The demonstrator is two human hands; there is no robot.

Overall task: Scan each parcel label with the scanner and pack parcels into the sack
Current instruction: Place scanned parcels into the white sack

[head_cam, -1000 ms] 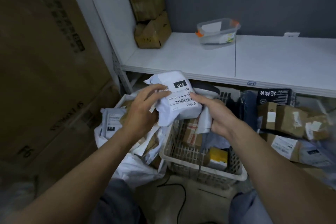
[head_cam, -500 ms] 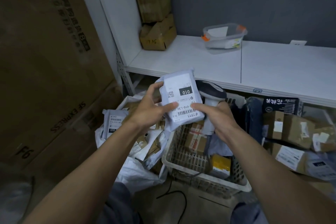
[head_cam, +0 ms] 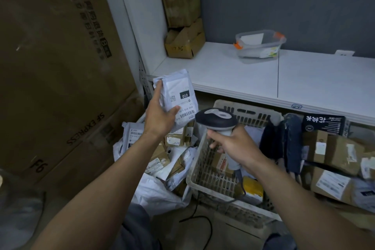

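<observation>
The left hand (head_cam: 160, 116) holds the white parcel bag (head_cam: 179, 89) by its left side, at ten o'clock from the scanner (head_cam: 216, 119), which the right hand (head_cam: 237, 147) grips by the handle. The bag looks soft, light, maybe slippery; hold its edges.

open room over shelf (head_cam: 219, 71), boxes (head_cam: 50, 67) left, basket (head_cam: 250, 114) and sack (head_cam: 156, 193) below

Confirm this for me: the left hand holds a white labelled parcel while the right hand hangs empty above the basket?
Not quite. The head view shows the right hand is not empty: it grips the scanner by its handle above the basket. The left hand does hold the white labelled parcel.
</observation>
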